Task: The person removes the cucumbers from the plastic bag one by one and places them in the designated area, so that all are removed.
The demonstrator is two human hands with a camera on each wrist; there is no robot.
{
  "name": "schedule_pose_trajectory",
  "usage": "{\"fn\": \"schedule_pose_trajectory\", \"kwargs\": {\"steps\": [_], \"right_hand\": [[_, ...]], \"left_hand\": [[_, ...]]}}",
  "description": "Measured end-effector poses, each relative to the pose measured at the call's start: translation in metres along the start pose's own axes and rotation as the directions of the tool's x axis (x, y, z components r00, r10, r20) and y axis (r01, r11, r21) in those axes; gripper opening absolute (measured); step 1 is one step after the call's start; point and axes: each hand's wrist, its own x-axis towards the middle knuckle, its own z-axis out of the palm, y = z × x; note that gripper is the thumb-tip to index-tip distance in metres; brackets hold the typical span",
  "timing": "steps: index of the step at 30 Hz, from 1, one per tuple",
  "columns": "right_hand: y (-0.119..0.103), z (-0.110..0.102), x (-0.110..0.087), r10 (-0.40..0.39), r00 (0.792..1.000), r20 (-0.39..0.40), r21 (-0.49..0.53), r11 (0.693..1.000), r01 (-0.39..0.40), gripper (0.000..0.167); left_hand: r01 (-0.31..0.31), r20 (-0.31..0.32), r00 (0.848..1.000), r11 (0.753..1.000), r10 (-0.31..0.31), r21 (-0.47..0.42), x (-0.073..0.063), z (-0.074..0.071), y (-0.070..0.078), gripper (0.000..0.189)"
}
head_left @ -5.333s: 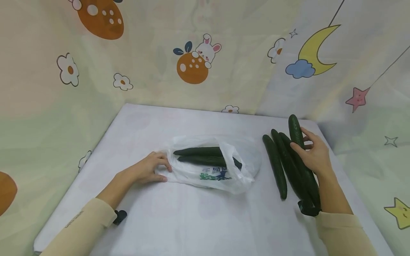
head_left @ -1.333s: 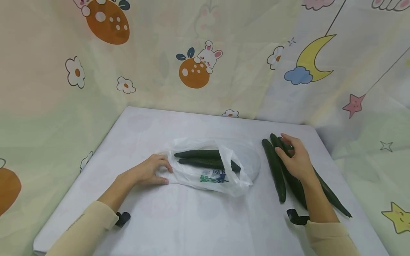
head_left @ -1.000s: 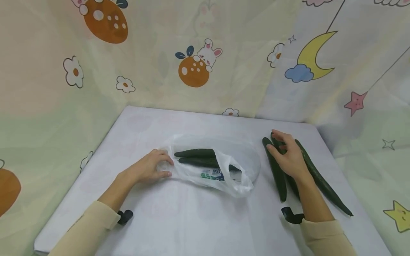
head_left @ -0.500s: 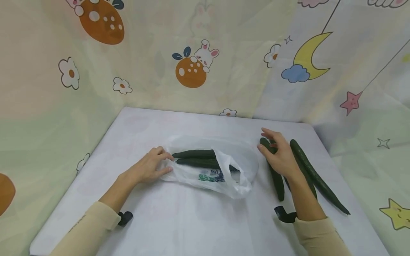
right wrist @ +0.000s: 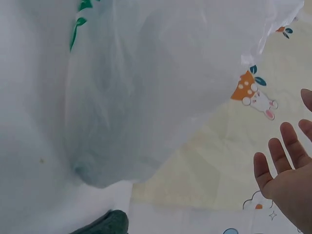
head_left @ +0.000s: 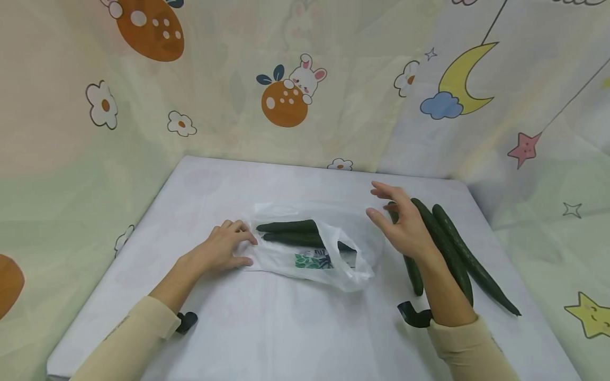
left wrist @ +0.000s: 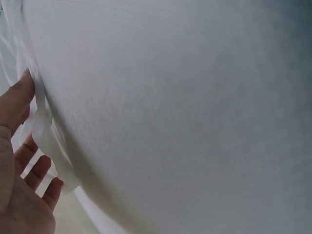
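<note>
My left hand (head_left: pixel 224 247) rests at the left end of a white plastic bag (head_left: pixel 352 275), its fingertips against the edge. In the left wrist view the bent, spread fingers (left wrist: pixel 38 171) meet the film. Two dark green cucumbers (head_left: pixel 292 239) show through the bag's opening, their right ends partly covered. My right hand (head_left: pixel 405 227) hovers to the bag's right, thumb and fingers spread, holding nothing. It partly covers the left cucumber (head_left: pixel 413 275). A middle cucumber (head_left: pixel 445 241) and a right cucumber (head_left: pixel 478 262) lie beyond its wrist.
Everything lies on a white tabletop (head_left: pixel 276 328). A printed cloth backdrop (head_left: pixel 352 95) hangs behind it and along both sides. Black wrist cameras (head_left: pixel 413 316) sit by both cuffs. In the right wrist view one cucumber's end (right wrist: pixel 109 223) shows below the bag.
Earlier my right hand held a cucumber; it now holds none and has moved left toward the bag. The middle cucumber has shifted right, away from the left one. My left hand has stayed at the bag.
</note>
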Motion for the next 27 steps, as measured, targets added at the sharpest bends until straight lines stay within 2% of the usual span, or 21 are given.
{"fn": "schedule_pose_trajectory", "kwargs": {"steps": [7,12,19,27], "right_hand": [[-0.015,0.015,0.012,-0.034,0.999,0.016,0.023,0.999,0.033,0.062],[-0.027,0.021,0.018,-0.062,0.998,0.012,0.057,0.996,0.061,0.061],[-0.043,0.031,0.019,-0.102,0.995,0.018,0.127,0.987,0.099,0.060],[-0.058,0.048,0.016,-0.158,0.987,0.039,0.194,0.970,0.147,0.060]], "left_hand": [[0.015,0.041,0.999,0.999,-0.013,-0.045,-0.004,-0.001,-0.003,0.040],[-0.008,0.065,0.998,0.998,0.012,-0.062,-0.004,-0.002,-0.005,0.041],[-0.041,0.065,0.997,0.997,0.045,-0.061,-0.003,-0.002,-0.007,0.043],[-0.029,0.099,0.994,0.996,0.038,-0.084,-0.002,-0.002,-0.006,0.044]]}}
